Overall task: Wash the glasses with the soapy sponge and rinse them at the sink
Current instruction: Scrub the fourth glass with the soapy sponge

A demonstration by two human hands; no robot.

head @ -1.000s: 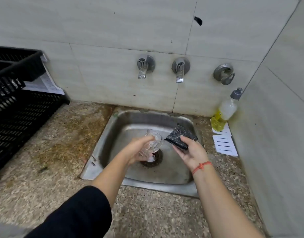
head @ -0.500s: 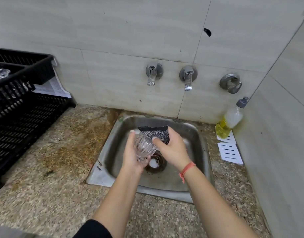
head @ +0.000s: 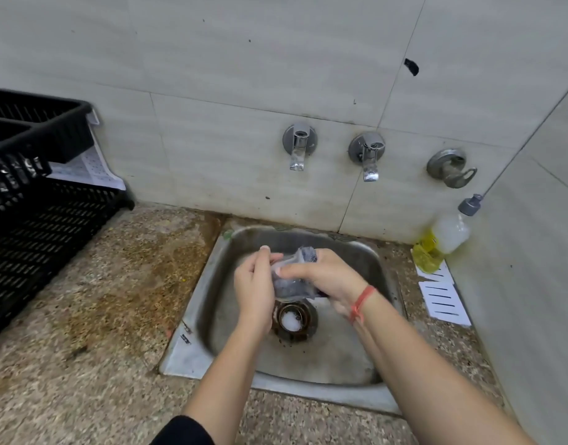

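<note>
1. Centre of frame: both hands meet over the sink (head: 311, 367), just above the drain (head: 293, 320).
2. L hand (head: 253, 293): fingers curled round the glass (head: 284, 262), gripping it from the left side.
3. The glass is clear and motion-blurred. It's held between the two hands, up off the basin floor.
4. R hand (head: 329, 277): clamped on the dark speckled sponge (head: 309, 254), pressing it to the glass, w/ thumb lying across the glass front. Sponge inside the glass or wrapped round it? Can't tell, too blurred.
5. Red string (head: 361, 301) on the R wrist.
6. White foam sits in the drain opening.
7. Upper centre, on the tiled wall: two taps (head: 298, 149) side by side, plus a third metal fitting (head: 451, 168) to their right.
8. Right edge: soap bottle (head: 444, 239) w/ yellow liquid, tilted in the corner, white paper sheets (head: 443, 300) below it.
9. Left edge: black plastic crate (head: 35, 239) on the speckled counter (head: 83, 348), well apart from the sink.
</note>
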